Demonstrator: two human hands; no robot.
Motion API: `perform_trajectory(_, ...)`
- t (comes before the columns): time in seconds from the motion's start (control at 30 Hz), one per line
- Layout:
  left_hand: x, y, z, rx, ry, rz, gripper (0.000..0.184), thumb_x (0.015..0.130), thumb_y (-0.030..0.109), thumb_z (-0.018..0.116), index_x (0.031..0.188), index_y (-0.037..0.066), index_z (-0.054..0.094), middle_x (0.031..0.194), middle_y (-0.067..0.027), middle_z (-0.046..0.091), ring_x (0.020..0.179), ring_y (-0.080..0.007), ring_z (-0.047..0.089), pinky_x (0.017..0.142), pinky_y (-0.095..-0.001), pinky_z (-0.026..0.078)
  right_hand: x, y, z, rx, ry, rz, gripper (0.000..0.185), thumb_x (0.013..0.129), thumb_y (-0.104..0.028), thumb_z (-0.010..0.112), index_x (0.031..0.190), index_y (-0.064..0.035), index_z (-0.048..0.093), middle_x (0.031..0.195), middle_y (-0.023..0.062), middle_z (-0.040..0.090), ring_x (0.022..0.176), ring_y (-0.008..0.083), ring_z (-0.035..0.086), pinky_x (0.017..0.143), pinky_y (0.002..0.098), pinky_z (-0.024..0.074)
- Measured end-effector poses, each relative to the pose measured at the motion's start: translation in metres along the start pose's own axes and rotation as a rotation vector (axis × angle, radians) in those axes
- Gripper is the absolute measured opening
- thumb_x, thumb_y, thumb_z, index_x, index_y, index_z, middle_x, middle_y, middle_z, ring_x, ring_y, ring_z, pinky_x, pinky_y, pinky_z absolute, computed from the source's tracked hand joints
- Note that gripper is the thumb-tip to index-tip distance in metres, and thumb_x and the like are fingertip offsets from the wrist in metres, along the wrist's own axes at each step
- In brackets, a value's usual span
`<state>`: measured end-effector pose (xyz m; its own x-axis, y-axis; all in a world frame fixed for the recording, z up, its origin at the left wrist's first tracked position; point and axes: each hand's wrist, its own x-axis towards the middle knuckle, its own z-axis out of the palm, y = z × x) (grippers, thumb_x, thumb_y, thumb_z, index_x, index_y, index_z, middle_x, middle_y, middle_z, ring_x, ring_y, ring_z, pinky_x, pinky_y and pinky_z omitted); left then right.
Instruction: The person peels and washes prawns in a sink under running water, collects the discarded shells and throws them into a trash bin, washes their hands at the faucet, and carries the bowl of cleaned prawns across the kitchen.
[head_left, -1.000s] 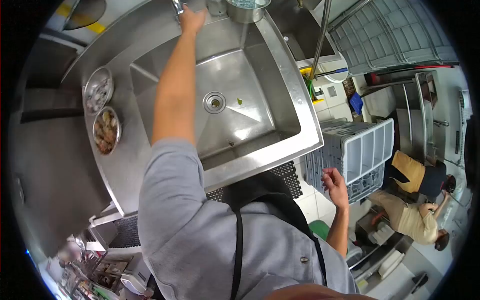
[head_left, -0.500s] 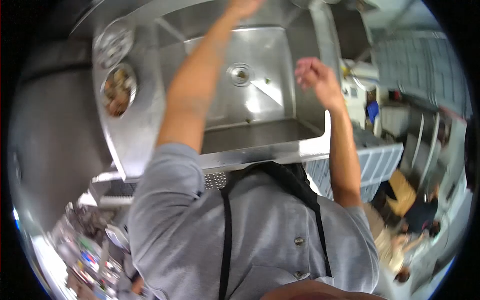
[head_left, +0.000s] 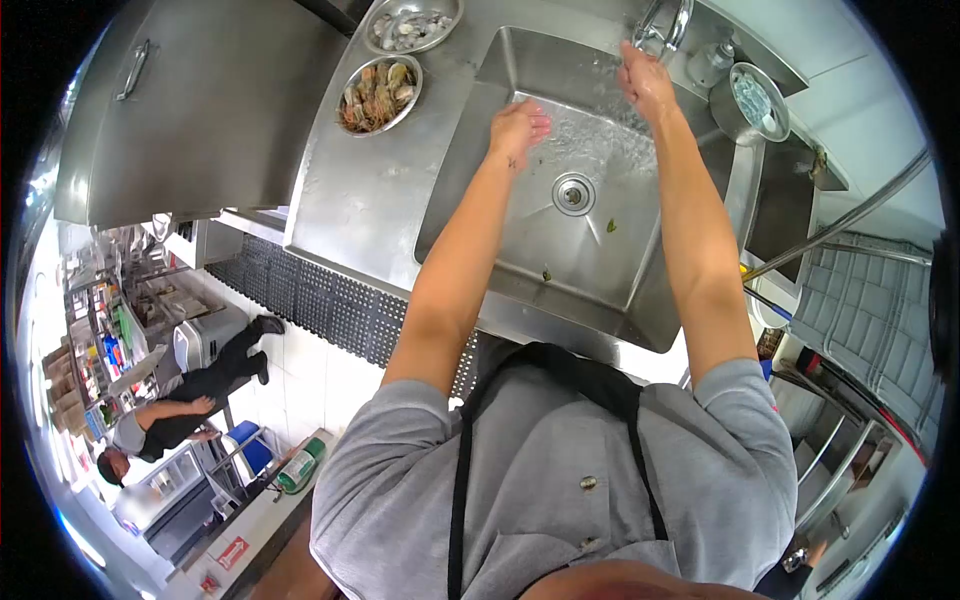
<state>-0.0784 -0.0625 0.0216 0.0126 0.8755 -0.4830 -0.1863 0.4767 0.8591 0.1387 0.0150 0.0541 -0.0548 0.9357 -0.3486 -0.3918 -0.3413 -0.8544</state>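
My left hand (head_left: 519,130) hovers over the left part of the steel sink (head_left: 600,262), fingers loosely curled and nothing in them. Up by the metal faucet (head_left: 672,30), my right hand (head_left: 647,84) is in the running water, its fingers stretched out and no object visible in it. Whether it touches the faucet I cannot tell. Water spreads and splashes over the back of the basin. Around the drain (head_left: 574,194) lie small green scraps (head_left: 611,226).
On the counter (head_left: 345,215) at the left stand a bowl of prawn heads and shells (head_left: 378,96) and a bowl of greyish peeled pieces (head_left: 408,30). A soap bottle (head_left: 710,62) and a metal pot (head_left: 742,105) sit behind the sink's right side. Another person (head_left: 165,415) stands far left.
My view has turned, showing the faucet and the bowls more fully. My left hand has come back toward me over the basin. My right hand has reached forward to the running water.
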Motion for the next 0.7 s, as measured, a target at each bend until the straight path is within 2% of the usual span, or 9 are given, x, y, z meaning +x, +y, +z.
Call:
perform_trajectory(0.07,-0.004,-0.002,-0.011,-0.022,0.068,-0.022,0.034,0.094,0.032,0.052,0.104,0.000,0.058,0.095,-0.0148,0.066,0.085,-0.0222,0.064,0.073,-0.0317,0.049,0.002,0.008,-0.002,-0.447,0.038,-0.238,0.022,0.092,-0.024,0.054,0.079,-0.0062,0.055,0.059,0.0022,0.051,0.043,0.0109,0.042,0.037,0.0266,0.0295)
perform_trajectory(0.1,-0.007,-0.002,-0.016,-0.021,0.100,0.023,0.033,0.094,0.032,0.053,0.105,0.001,0.058,0.093,-0.0138,0.066,0.083,-0.0217,0.064,0.072,-0.0315,0.049,-0.006,-0.002,0.001,-0.450,0.036,-0.242,0.022,0.092,-0.024,0.054,0.079,-0.0062,0.055,0.059,0.0022,0.051,0.043,0.0109,0.042,0.037,0.0266,0.0295)
perform_trajectory(0.17,-0.018,-0.003,-0.032,-0.066,0.160,0.117,0.033,0.092,0.031,0.055,0.107,0.001,0.056,0.092,-0.0126,0.065,0.082,-0.0209,0.064,0.072,-0.0312,0.050,-0.030,-0.023,-0.002,-0.818,0.040,-0.168,0.026,0.091,-0.028,0.056,0.075,-0.0076,0.055,0.054,0.0005,0.048,0.044,0.0119,0.045,0.038,0.0272,0.0319)
perform_trajectory(0.3,-0.022,-0.001,-0.095,-0.316,0.396,0.094,0.040,0.092,0.031,0.054,0.119,0.001,0.050,0.098,-0.0116,0.060,0.087,-0.0229,0.061,0.075,-0.0329,0.050,-0.044,-0.030,-0.025,-0.863,0.049,-0.075,0.028,0.091,-0.027,0.057,0.071,-0.0070,0.055,0.055,0.0008,0.049,0.043,0.0112,0.043,0.038,0.0272,0.0325)
perform_trajectory(0.37,-0.017,-0.003,-0.117,-0.437,0.460,0.074,0.043,0.092,0.030,0.053,0.122,0.001,0.047,0.099,-0.0113,0.059,0.089,-0.0236,0.060,0.076,-0.0336,0.050,-0.034,-0.014,-0.038,-0.571,-0.123,-0.043,0.032,0.091,-0.032,0.059,0.071,-0.0065,0.056,0.056,0.0005,0.050,0.041,0.0103,0.041,0.038,0.0264,0.0322)
perform_trajectory(0.5,-0.014,0.002,-0.103,-0.425,0.422,0.070,0.040,0.092,0.028,0.053,0.120,0.000,0.048,0.095,-0.0106,0.059,0.084,-0.0236,0.060,0.077,-0.0342,0.050,-0.029,-0.008,-0.013,-0.660,-0.048,-0.042,0.027,0.091,-0.027,0.057,0.076,-0.0048,0.057,0.056,0.0018,0.050,0.040,0.0097,0.039,0.037,0.0259,0.0312)
perform_trajectory(0.57,-0.011,0.002,-0.073,-0.236,0.317,0.123,0.035,0.091,0.027,0.052,0.113,0.000,0.054,0.091,-0.0111,0.061,0.078,-0.0222,0.060,0.076,-0.0346,0.050,-0.019,0.002,0.006,-0.298,0.116,-0.136,0.020,0.090,-0.020,0.055,0.079,-0.0040,0.058,0.056,0.0027,0.049,0.042,0.0089,0.040,0.039,0.0248,0.0327)
perform_trajectory(0.63,-0.001,0.000,-0.022,-0.075,0.105,0.139,0.027,0.092,0.024,0.049,0.105,0.001,0.058,0.088,-0.0104,0.062,0.073,-0.0202,0.060,0.074,-0.0353,0.051,-0.022,-0.005,0.020,-0.316,0.068,-0.089,0.017,0.088,-0.017,0.054,0.080,-0.0031,0.059,0.057,0.0033,0.051,0.045,0.0096,0.043,0.041,0.0251,0.0349)
perform_trajectory(0.7,0.007,0.012,0.041,-0.049,-0.131,0.013,0.025,0.095,0.023,0.046,0.103,0.003,0.058,0.091,-0.0096,0.062,0.078,-0.0195,0.061,0.072,-0.0361,0.051,-0.028,-0.007,0.027,-0.351,0.066,-0.040,0.014,0.087,-0.013,0.054,0.081,-0.0022,0.059,0.059,0.0040,0.052,0.048,0.0104,0.046,0.043,0.0254,0.0370)
